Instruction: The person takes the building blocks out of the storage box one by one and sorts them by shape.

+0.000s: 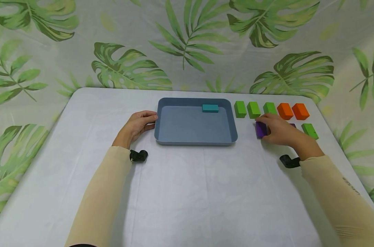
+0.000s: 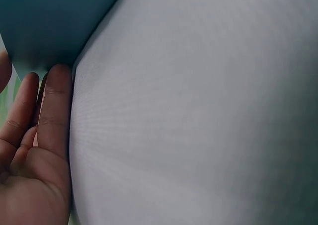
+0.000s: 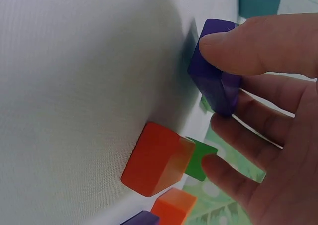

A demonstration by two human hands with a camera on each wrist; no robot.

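Observation:
My left hand point(image 1: 137, 125) rests against the left side of the blue-grey tray point(image 1: 193, 142). In the left wrist view, straight fingers point(image 2: 54, 111) touch the tray wall point(image 2: 54, 21). My right hand point(image 1: 279, 130) is to the right of the tray and pinches a purple block point(image 1: 261, 130). The right wrist view shows the thumb point(image 3: 238, 43) on one side of that purple block point(image 3: 213, 81) and fingers on the other. Inside the tray, by its back right, lies a teal block point(image 1: 210, 108).
Behind my right hand stand green blocks point(image 1: 253, 110) and two orange blocks point(image 1: 300, 111) in a row. A green block point(image 1: 310, 131) sits right of the hand. Another orange block point(image 3: 154, 160), hidden from the head view, and a partly covered purple block point(image 1: 293, 125) are near it.

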